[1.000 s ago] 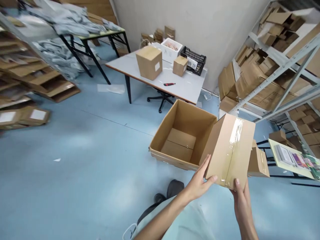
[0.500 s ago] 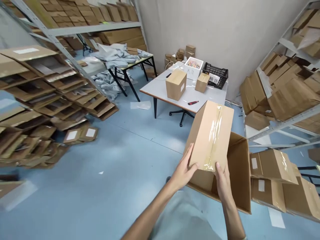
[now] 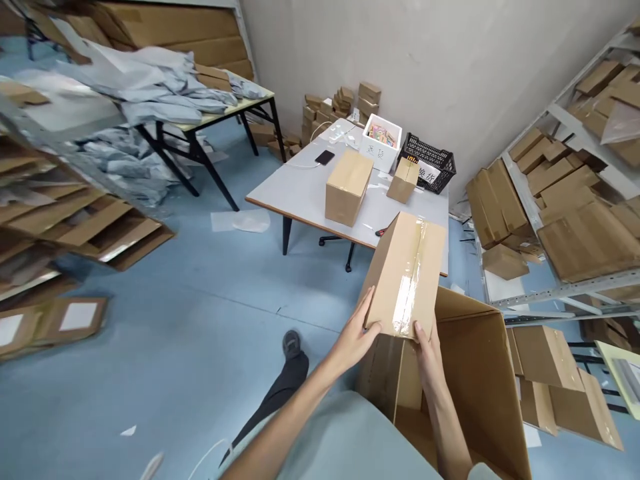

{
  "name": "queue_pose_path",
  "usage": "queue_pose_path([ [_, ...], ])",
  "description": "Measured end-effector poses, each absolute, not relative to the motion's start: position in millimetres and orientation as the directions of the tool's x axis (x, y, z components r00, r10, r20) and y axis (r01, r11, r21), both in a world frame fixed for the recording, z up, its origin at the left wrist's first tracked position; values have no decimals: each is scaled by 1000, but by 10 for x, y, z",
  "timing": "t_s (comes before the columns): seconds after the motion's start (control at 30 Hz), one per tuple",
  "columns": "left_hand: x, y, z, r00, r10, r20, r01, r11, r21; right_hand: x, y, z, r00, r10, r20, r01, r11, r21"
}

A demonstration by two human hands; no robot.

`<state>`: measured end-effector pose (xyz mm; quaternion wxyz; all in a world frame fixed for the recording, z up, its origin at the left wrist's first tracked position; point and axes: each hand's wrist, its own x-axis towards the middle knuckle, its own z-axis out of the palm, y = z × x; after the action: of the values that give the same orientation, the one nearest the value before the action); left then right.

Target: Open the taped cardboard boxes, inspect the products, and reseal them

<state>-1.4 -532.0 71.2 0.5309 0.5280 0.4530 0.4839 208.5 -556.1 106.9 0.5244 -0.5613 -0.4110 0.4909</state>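
Between my two hands I hold a taped cardboard box (image 3: 407,273), tilted with its shiny tape seam facing up. My left hand (image 3: 357,333) grips its near left side, thumb on the lower corner. At the near right corner, my right hand (image 3: 427,347) presses with the thumb on top; its other fingers are partly hidden. Below and to the right stands a large open carton (image 3: 470,373), partly covered by the held box and my right arm. Ahead is a white table (image 3: 300,180) carrying a bigger closed box (image 3: 349,187) and a smaller closed box (image 3: 403,180).
On the table are a phone (image 3: 325,157), a white bin (image 3: 381,143), a black crate (image 3: 427,163) and a partly hidden red cutter (image 3: 381,232). Shelving with boxes (image 3: 585,247) lines the right. Stacked boxes (image 3: 547,360) sit beyond the carton. Grey bags (image 3: 165,87) cover another table.
The view has turned and come closer to the table and carton. My hands still hold the box, which now covers most of the red cutter. A foot has come into view.
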Motion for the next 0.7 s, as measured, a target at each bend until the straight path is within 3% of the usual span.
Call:
queue_pose_path([
  [0.4,-1056,-3518,877,253,967,35,-34,-28,999,846,-4061,1487,368,911,-188,-94,-165,-982],
  [0.7,-1145,-2068,613,175,982,-78,-20,82,996,893,-2523,1123,294,915,-278,-117,-255,-960],
])
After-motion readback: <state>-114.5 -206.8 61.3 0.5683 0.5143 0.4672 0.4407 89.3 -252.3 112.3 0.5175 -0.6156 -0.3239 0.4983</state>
